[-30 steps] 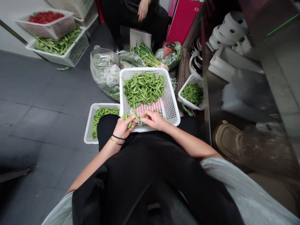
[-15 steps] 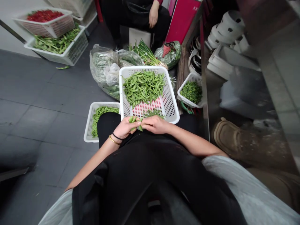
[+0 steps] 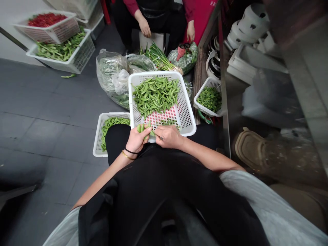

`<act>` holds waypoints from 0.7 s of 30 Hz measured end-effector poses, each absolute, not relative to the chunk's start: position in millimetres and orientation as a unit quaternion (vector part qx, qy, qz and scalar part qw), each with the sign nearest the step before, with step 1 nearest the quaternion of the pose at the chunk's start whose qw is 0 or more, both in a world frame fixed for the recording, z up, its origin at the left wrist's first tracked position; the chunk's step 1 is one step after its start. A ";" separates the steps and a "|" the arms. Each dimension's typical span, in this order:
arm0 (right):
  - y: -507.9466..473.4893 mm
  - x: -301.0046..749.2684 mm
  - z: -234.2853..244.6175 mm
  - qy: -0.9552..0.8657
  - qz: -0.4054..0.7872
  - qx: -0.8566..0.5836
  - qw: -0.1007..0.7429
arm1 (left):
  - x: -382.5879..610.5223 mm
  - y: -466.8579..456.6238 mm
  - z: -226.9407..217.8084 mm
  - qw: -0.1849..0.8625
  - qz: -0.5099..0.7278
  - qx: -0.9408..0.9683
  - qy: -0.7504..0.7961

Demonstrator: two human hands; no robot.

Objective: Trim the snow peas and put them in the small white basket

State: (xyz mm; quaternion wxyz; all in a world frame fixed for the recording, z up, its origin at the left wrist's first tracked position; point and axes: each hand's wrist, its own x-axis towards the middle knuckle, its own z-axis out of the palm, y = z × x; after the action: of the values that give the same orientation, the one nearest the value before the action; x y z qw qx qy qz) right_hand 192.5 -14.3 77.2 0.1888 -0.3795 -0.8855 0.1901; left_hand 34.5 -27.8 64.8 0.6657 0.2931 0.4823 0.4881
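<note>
A white perforated basket (image 3: 188, 118) rests across my lap, with a heap of green pea pods (image 3: 156, 94) toward its far side. Small green trimmings (image 3: 166, 122) lie at its near side. My left hand (image 3: 138, 138) is closed around a few pea pods (image 3: 140, 128) at the basket's near rim. Beside it, my right hand (image 3: 170, 136) is closed with its fingertips pinching the end of a pod that the left hand holds. The right fingertips are partly hidden.
A second white basket (image 3: 96, 136) of pods stands left of my leg. Bagged greens (image 3: 112, 73) and spring onions (image 3: 160, 58) lie beyond the lap basket. A small basket of leafy greens (image 3: 208, 99) sits at right. Opposite sits a co-worker (image 3: 153, 20). Stacked baskets (image 3: 77, 58) stand at far left.
Both my hands have moved slightly, the left one tilting up with its pods. The co-worker's hands have shifted, and now both show, one near the bagged greens.
</note>
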 end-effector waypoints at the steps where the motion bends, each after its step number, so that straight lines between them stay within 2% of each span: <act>1: -11.8 194.2 77.3 -0.872 0.249 -0.369 0.204 | 33.1 -28.4 64.9 0.688 0.468 0.298 0.468; 4: 3.7 211.5 78.4 -0.777 0.452 -0.362 0.246 | 25.2 -29.6 65.4 0.749 0.410 0.311 0.417; 6: 17.8 229.7 80.9 -0.697 0.515 -0.410 0.286 | 19.2 -29.5 65.6 0.769 0.384 0.314 0.404; 8: 28.5 245.7 85.5 -0.662 0.490 -0.468 0.321 | 14.4 -28.5 65.1 0.776 0.370 0.311 0.406; 10: 30.7 252.9 91.2 -0.701 0.408 -0.488 0.323 | 11.4 -26.8 64.2 0.777 0.366 0.305 0.412; 12: 24.1 248.8 95.6 -0.789 0.300 -0.458 0.278 | 10.0 -24.9 63.7 0.780 0.362 0.306 0.410; 15: 9.8 229.7 96.6 -0.901 0.183 -0.358 0.162 | 8.7 -24.2 66.8 0.781 0.337 0.334 0.407; 17: 5.2 217.0 94.7 -0.933 0.183 -0.292 0.106 | 8.3 -26.3 72.7 0.760 0.309 0.391 0.418; 18: 4.8 211.9 93.5 -0.936 0.204 -0.267 0.104 | 8.5 -28.2 76.4 0.740 0.297 0.430 0.424; 21: 7.9 201.8 88.9 -0.886 0.343 -0.260 0.174 | 11.6 -34.2 85.6 0.665 0.310 0.524 0.432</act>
State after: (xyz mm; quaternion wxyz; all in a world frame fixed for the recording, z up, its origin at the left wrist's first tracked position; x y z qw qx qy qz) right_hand 201.8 7.9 88.9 0.1739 -0.2601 -0.8856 0.3432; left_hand 11.6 -34.2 85.6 0.6654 0.5241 0.4320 0.3097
